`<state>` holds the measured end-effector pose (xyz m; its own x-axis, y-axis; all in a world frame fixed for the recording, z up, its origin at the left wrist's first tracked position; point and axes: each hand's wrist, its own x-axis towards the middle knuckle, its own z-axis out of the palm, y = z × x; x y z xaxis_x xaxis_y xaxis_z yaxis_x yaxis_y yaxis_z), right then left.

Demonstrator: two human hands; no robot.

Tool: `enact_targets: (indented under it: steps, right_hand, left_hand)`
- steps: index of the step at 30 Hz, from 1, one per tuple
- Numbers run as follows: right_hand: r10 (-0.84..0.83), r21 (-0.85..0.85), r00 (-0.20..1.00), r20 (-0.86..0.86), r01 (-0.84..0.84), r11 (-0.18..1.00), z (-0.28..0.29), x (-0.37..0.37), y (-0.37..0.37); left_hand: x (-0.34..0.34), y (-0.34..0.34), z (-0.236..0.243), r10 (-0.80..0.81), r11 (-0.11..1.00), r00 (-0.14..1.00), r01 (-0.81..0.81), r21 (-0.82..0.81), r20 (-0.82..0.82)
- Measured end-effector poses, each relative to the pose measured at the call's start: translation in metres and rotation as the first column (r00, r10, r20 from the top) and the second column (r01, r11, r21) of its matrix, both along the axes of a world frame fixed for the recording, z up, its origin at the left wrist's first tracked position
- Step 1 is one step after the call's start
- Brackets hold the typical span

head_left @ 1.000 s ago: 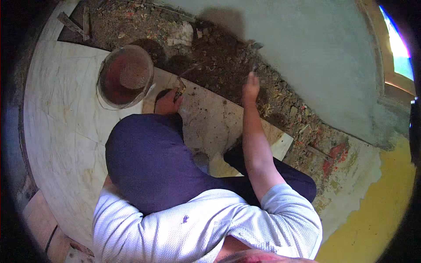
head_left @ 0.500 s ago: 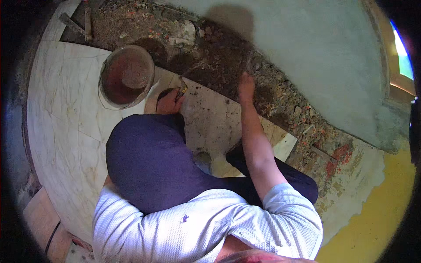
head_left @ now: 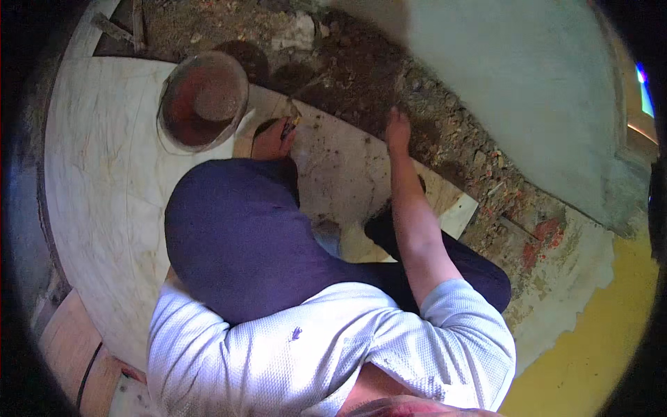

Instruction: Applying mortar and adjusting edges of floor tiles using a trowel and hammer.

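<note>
My right hand is at the edge of a pale, stained slab, beside dark, broken soil. Its fingers look closed, but anything inside them is too dim to make out. My left forearm passes under my raised left knee. Beyond that knee shows a patch of bare skin with something dark and yellow against it. Whether this is my left hand or a foot is unclear. To its left rests a round, deep pan with a reddish inside, tilted toward the view.
Pale veined floor tiles spread on the left. A strip of soil and rubble runs along the foot of a grey plastered wall. Wooden pieces lie at the far left, and yellow paint covers a surface at the right.
My right hand has drawn back a little from the soil toward the slab's edge. The whole view has shifted slightly; the pan stays in place.
</note>
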<state>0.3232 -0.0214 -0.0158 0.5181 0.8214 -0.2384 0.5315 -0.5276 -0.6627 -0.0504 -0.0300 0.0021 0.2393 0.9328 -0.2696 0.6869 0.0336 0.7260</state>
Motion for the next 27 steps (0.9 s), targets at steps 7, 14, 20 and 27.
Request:
enact_targets:
  steps: [7,14,20,27]
  right_hand:
    - [-0.025,0.370,0.985,-0.168,0.086,0.925,0.055,-0.024,0.043]
    - [-0.013,0.070,1.000,-0.001,0.013,0.997,0.012,0.014,0.052]
    - [0.009,-0.031,0.990,-0.142,-0.014,0.999,0.033,-0.017,0.030]
    - [-0.086,-0.144,0.993,-0.081,0.074,0.987,0.009,-0.011,0.020]
  left_hand:
    - [-0.016,-0.007,0.003,-0.001,0.997,0.990,-0.009,-0.074,-0.142]
    - [0.014,0.003,0.004,-0.010,1.000,0.998,0.009,-0.019,-0.058]
    - [-0.013,-0.005,-0.007,-0.030,0.999,0.994,0.026,-0.036,-0.105]
    - [-0.003,-0.008,-0.011,0.049,0.998,0.992,-0.043,0.052,-0.114]
